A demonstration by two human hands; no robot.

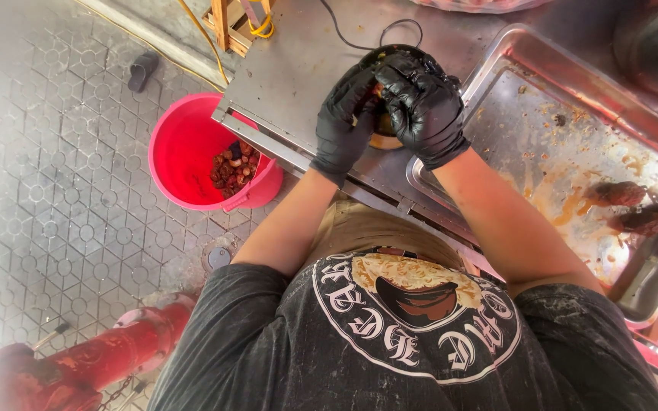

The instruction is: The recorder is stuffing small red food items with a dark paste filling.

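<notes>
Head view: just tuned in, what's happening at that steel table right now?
A person in black gloves has both hands together over a small dark bowl on the steel table. The left hand and right hand close around something small; what it is stays hidden. To the right, a greasy metal tray holds two dark pieces of food. On the floor sits a pink bucket with reddish-brown scraps.
</notes>
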